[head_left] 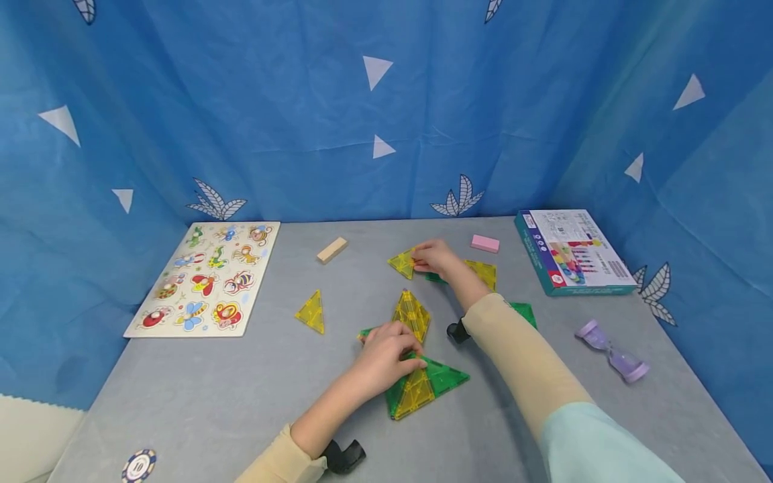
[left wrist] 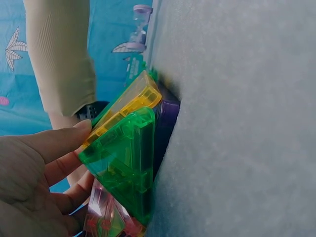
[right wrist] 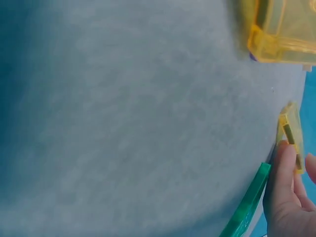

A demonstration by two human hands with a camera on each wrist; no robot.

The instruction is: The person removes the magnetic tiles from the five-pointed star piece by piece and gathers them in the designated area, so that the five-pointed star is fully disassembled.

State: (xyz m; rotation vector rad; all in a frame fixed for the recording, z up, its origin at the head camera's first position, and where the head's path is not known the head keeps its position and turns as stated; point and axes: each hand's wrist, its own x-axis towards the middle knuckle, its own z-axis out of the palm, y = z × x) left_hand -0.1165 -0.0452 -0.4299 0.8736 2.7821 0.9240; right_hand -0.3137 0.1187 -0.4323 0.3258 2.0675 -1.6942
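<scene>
In the head view my left hand (head_left: 386, 355) pinches the top of a pyramid-like build of green and yellow magnetic tiles (head_left: 418, 394). The left wrist view shows the thumb on top of that build (left wrist: 126, 153) and the other fingers behind it; a pinkish tile (left wrist: 106, 212) lies below them. Farther back, my right hand (head_left: 436, 257) pinches a yellow triangular magnetic tile (head_left: 401, 263) at its right corner. Between the hands stands a yellow tile piece (head_left: 413, 314). One flat yellow triangle (head_left: 312, 312) lies to the left.
A wooden insect puzzle board (head_left: 208, 278) lies at the back left, a boxed set (head_left: 576, 251) at the back right. Around are a wooden block (head_left: 332, 250), pink block (head_left: 485, 243), yellow tile (head_left: 483, 272), green tile (head_left: 524, 312), purple sand timer (head_left: 612, 351) and poker chip (head_left: 139, 465).
</scene>
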